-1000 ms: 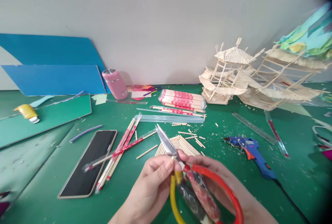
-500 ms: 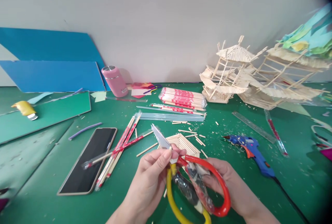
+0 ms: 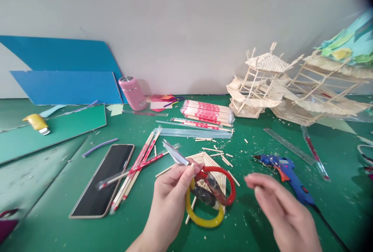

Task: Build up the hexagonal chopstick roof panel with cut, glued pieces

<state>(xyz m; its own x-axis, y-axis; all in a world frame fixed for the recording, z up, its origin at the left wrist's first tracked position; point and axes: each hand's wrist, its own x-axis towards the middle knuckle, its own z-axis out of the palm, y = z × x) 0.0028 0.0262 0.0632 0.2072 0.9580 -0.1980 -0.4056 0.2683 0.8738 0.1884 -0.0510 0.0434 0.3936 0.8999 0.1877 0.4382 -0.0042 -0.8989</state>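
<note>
Green cutting-mat tabletop (image 3: 262, 221) carried a black phone (image 3: 101, 180); no writing was legible. Left hand (image 3: 171, 189) pinched red-and-yellow-handled steel scissors (image 3: 204, 189); right hand (image 3: 279, 205) hovered open, empty.

Scissors (image 3: 201, 189): in left hand (image 3: 171, 189), over stick panel (image 3: 211, 164).
Right hand (image 3: 279, 209): right of scissors, apart.
Phone (image 3: 103, 180): left.
Glue gun (image 3: 284, 170): right.
Stick models (image 3: 291, 88): behind, far right.

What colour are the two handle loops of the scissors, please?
One loop red, the other yellow, on the scissors in the head view.
</note>
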